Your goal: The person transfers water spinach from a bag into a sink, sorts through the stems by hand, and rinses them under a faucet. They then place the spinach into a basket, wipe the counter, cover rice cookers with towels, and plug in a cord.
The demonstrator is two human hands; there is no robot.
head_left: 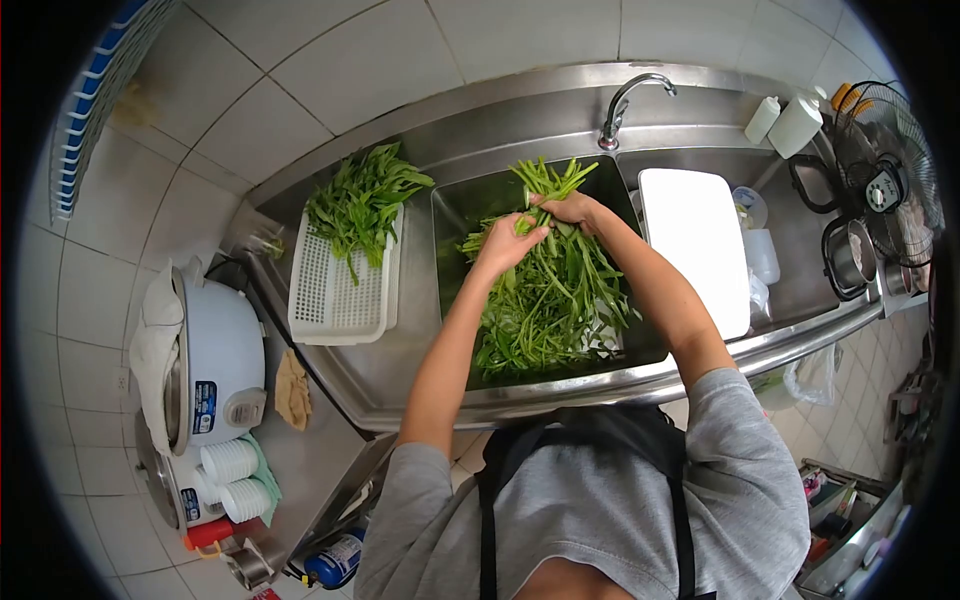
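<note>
Leafy greens with long stems (550,300) fill much of the left sink basin (455,215). Over the back of the heap, my right hand (572,208) is closed around a bunch of stems (555,178) whose cut ends point toward the faucet. My left hand (508,243) is just beside it, closed with its fingertips at the same greens; my fingers partly cover what they pinch. On the drainboard to the left, a white perforated basket (335,295) carries more leafy greens (365,205) at its far end.
A white board (695,250) lies across part of the right basin, near plastic containers (760,255). The faucet (615,110) rises behind. White bottles (795,125), a fan (885,185) and a pot (852,255) crowd the right. A rice cooker (225,350) and stacked white cups (230,462) stand left.
</note>
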